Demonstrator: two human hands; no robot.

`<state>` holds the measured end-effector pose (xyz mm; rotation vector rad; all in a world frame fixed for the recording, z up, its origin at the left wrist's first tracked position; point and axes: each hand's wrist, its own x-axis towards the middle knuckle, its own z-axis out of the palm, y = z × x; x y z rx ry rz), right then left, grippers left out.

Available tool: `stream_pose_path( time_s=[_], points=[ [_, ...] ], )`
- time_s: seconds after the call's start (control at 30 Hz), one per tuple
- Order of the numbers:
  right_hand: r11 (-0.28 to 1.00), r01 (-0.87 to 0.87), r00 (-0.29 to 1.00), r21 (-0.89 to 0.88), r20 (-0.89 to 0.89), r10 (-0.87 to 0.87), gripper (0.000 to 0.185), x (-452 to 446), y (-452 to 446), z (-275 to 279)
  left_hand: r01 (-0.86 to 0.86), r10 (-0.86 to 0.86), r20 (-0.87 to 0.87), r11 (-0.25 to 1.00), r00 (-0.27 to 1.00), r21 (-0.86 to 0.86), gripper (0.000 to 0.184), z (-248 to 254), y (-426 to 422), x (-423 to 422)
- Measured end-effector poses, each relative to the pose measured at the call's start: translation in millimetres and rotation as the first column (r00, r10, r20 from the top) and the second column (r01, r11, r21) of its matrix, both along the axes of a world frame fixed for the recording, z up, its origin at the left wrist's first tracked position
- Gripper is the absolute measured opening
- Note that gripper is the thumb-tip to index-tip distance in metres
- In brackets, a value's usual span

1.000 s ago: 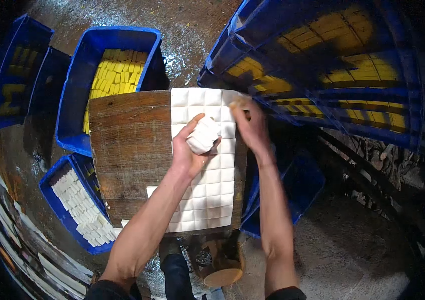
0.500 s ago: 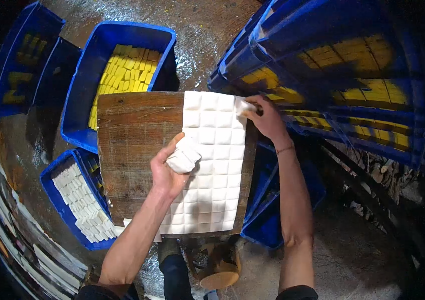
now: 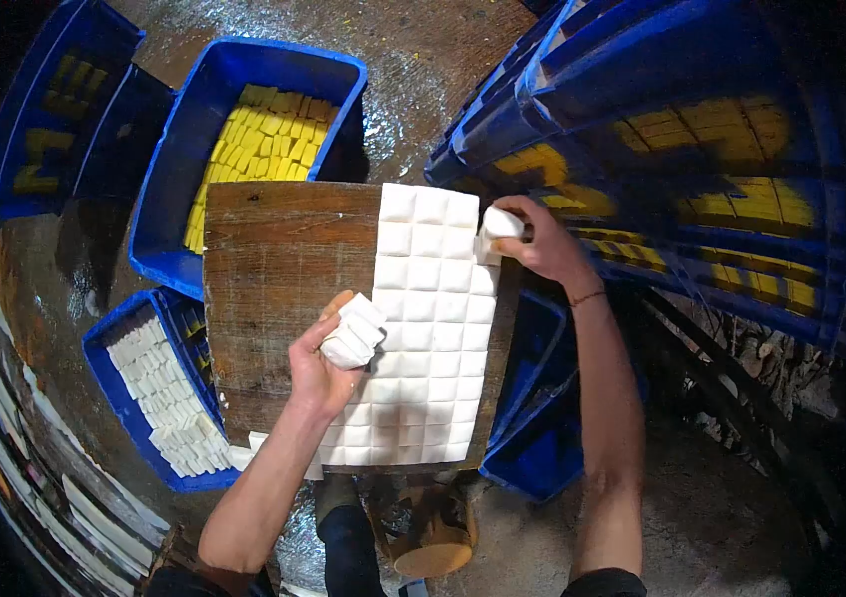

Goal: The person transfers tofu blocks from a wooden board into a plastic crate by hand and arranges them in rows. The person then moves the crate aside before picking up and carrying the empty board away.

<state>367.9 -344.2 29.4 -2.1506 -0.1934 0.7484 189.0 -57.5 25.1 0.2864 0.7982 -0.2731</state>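
Note:
A sheet of white blocks (image 3: 435,308), scored into squares, lies on the right part of a wooden board (image 3: 289,249). My left hand (image 3: 321,368) is closed around a small stack of white blocks (image 3: 355,331), held over the board beside the sheet's left edge. At the sheet's upper right, my right hand (image 3: 540,242) pinches a white block (image 3: 503,223) between thumb and fingers. Just under that block, another white piece shows at the sheet's edge. The top right corner square is gone from the sheet.
A blue bin (image 3: 159,214) with yellow blocks stands behind the board. At the left, a smaller blue bin (image 3: 109,373) holds white blocks. Large blue crates (image 3: 632,80) stand at the upper right, and a blue container (image 3: 532,468) lies below the board's right side.
My left hand has moved down and left with its stack. My right hand has lifted a block at the sheet's top right corner and shifted slightly right and down. The view has shifted somewhat.

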Motion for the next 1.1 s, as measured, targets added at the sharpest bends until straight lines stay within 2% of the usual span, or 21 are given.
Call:
stream_pose_path(
  time_s=[0.03,0.1,0.13,0.23,0.3,0.37,0.4,0.47,0.5,0.57,0.63,0.7,0.73,0.8,0.87,0.93,0.97,1.0,1.03,1.1],
  points=[
    [1.000,-0.003,1.000,0.003,-0.004,0.003,0.049,-0.3,-0.1,0.7,0.007,-0.007,-0.014,1.000,1.000,0.018,0.044,0.2,2.6,-1.9],
    [0.935,-0.303,0.951,-0.185,0.007,0.310,0.057,-3.7,-3.9,4.0,0.018,-0.017,-0.033,0.999,0.999,0.027,0.044,-0.1,4.6,-7.8],
    [0.912,-0.319,0.914,-0.257,0.172,0.368,0.062,-13.5,-5.0,-8.8,0.012,-0.011,-0.031,1.000,0.999,0.015,0.044,-0.9,5.7,-10.8],
    [0.889,-0.284,0.928,-0.358,0.131,0.349,0.067,-35.1,-2.8,-20.9,-0.016,0.017,-0.045,1.000,0.999,0.027,0.045,-0.1,7.3,-17.8],
    [0.884,-0.315,0.920,-0.345,0.118,0.374,0.075,-39.6,3.6,-15.3,-0.003,0.003,-0.061,1.000,0.998,0.001,0.045,3.4,10.0,-24.3],
    [0.930,-0.289,0.956,-0.225,-0.117,0.269,0.083,-38.6,17.2,8.9,-0.009,0.008,-0.045,1.000,0.999,-0.018,0.045,5.8,14.5,-32.4],
    [0.928,-0.297,0.954,-0.225,-0.119,0.276,0.083,-41.4,19.7,10.9,-0.029,0.028,-0.030,0.999,0.999,-0.038,0.045,8.5,16.1,-37.4],
    [0.850,-0.273,0.933,-0.451,0.089,0.347,0.082,-48.1,30.3,12.0,-0.055,0.054,-0.017,0.997,0.998,-0.047,0.044,15.2,22.8,-47.9],
    [0.851,-0.283,0.931,-0.442,0.087,0.355,0.082,-50.0,28.2,3.4,-0.050,0.048,-0.028,0.997,0.998,-0.050,0.044,19.6,25.1,-55.0],
    [0.888,-0.300,0.895,-0.347,0.220,0.388,0.077,-49.2,10.9,-22.1,-0.028,0.026,-0.065,0.999,0.998,-0.023,0.046,25.9,32.6,-73.0],
    [0.956,-0.179,0.984,-0.233,-0.058,0.170,0.069,-45.6,23.6,0.3,0.024,-0.025,-0.196,1.000,0.980,-0.007,0.047,44.7,45.1,-88.8],
    [0.973,-0.183,0.983,-0.142,-0.053,0.177,0.065,-34.6,4.5,-14.3,0.000,-0.007,-0.081,0.997,0.997,-0.079,0.048,35.4,61.2,-118.7],
    [0.995,-0.081,0.981,-0.063,-0.180,0.068,0.058,-33.7,10.7,-1.0,-0.025,0.020,-0.072,0.998,0.997,-0.066,0.048,39.9,67.9,-127.5],
    [0.993,0.110,0.955,0.040,-0.282,-0.094,0.058,-45.7,35.1,27.3,-0.050,0.048,-0.031,0.997,0.998,-0.065,0.050,46.1,87.9,-149.4],
    [0.961,0.148,0.971,0.234,-0.217,-0.097,0.067,-82.3,84.8,56.7,-0.120,0.118,-0.048,0.992,0.992,-0.043,0.050,45.8,108.1,-176.7],
    [0.933,0.178,0.942,0.312,-0.327,-0.071,0.077,-131.3,143.6,72.4,-0.147,0.147,-0.082,0.989,0.986,0.013,0.052,51.7,131.6,-202.3],
    [0.893,0.183,0.907,0.412,-0.420,0.008,0.079,-156.6,179.7,76.2,-0.168,0.168,-0.075,0.986,0.983,0.007,0.052,52.5,145.2,-219.3],
    [0.892,0.191,0.893,0.411,-0.451,0.016,0.079,-188.9,215.6,66.9,-0.204,0.205,-0.071,0.979,0.976,0.016,0.052,49.4,160.0,-238.5],
    [0.838,0.240,0.824,0.490,-0.560,0.091,0.077,-216.3,265.0,66.9,-0.238,0.239,-0.067,0.971,0.969,0.026,0.051,46.7,176.6,-257.4],
    [0.767,0.294,0.705,0.570,-0.671,0.229,0.064,-272.2,346.5,48.1,-0.244,0.249,-0.124,0.968,0.961,0.054,0.051,45.7,211.8,-292.5]
  ],
)
